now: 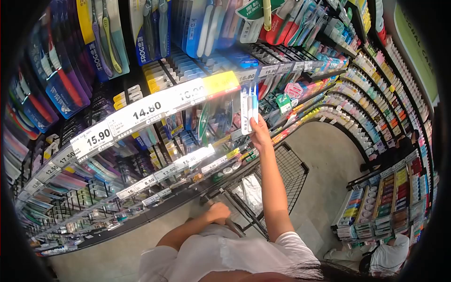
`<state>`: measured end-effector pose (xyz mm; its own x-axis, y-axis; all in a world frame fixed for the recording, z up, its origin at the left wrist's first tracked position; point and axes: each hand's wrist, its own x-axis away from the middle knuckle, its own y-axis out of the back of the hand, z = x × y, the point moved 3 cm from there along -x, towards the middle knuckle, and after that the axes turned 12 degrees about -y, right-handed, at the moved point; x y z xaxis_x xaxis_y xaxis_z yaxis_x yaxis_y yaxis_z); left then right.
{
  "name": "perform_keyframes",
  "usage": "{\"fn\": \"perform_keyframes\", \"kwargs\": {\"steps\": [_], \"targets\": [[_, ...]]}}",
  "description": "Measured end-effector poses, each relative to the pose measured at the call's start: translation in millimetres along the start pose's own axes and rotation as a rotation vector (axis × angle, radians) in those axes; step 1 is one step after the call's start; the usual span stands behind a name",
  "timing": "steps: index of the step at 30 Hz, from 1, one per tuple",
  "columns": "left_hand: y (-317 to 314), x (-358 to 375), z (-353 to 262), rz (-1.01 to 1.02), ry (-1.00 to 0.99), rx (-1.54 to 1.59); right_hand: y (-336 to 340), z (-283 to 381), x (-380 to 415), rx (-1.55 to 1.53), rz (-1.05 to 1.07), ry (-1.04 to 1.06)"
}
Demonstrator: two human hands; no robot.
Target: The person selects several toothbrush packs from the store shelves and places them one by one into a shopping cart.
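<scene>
Hair [324, 273], right grip [254, 126] holding toothbrush pack [249, 105], left grip [219, 212] around handle [235, 227], silvery package [250, 191] in cart [305, 167]

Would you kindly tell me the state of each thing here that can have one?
Toothbrush pack: held, roughly upright
Right hand: raised, gripping the pack
Shopping cart: upright, partly filled
Left hand: closed on the cart's handle
Silvery item: crumpled, lying in the cart
Shelf rack: stocked
</scene>
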<state>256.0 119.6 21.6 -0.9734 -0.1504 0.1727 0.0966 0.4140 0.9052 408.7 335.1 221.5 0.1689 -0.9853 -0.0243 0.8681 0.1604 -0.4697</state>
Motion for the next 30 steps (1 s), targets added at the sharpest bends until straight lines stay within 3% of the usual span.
{"fn": "perform_keyframes", "kwargs": {"steps": [5, 10, 12, 14, 15, 17, 18, 19, 20, 23, 30], "targets": [[0.4, -7.9, -2.5, 0.021, 0.010, 0.042, 3.8, -14.3, -11.6, 0.023, -0.082, -0.084], [-1.5, -4.7, -9.2, 0.008, -0.032, 0.061, 22.0, -50.1, 12.9, 0.124, -0.365, -0.084], [-3.3, 0.1, -11.0, 0.001, -0.060, 0.054, 38.0, -76.2, 52.3, 0.210, -0.495, -0.084], [-4.7, 6.2, -12.2, -0.004, -0.090, 0.029, 58.8, -113.7, 110.5, 0.355, -0.428, -0.197], [-6.5, 10.1, -13.7, -0.004, -0.104, 0.011, 63.0, -138.9, 146.8, 0.405, -0.399, -0.134], [-10.9, 19.0, -18.3, 0.003, -0.140, -0.010, 79.6, -197.1, 229.9, 0.873, -0.647, -0.373], [-12.3, 24.0, -19.5, 0.012, -0.159, -0.015, 74.9, -215.7, 271.0, 1.259, -0.658, -0.330], [-15.0, 29.5, -21.1, 0.021, -0.178, -0.018, 35.4, -201.1, 304.8, 1.258, -0.636, -0.506], [-19.1, 35.4, -22.7, 0.011, -0.193, -0.011, 29.3, -211.7, 330.8, 1.288, -0.599, -0.370], [-38.3, 50.0, -31.0, 0.017, -0.213, -0.023, -3.0, -240.8, 376.4, 1.227, -0.670, -0.555], [-44.1, 105.1, -67.0, 0.010, -0.163, 0.007, -74.3, -275.3, 419.2, 1.339, -0.478, -0.781]]}}
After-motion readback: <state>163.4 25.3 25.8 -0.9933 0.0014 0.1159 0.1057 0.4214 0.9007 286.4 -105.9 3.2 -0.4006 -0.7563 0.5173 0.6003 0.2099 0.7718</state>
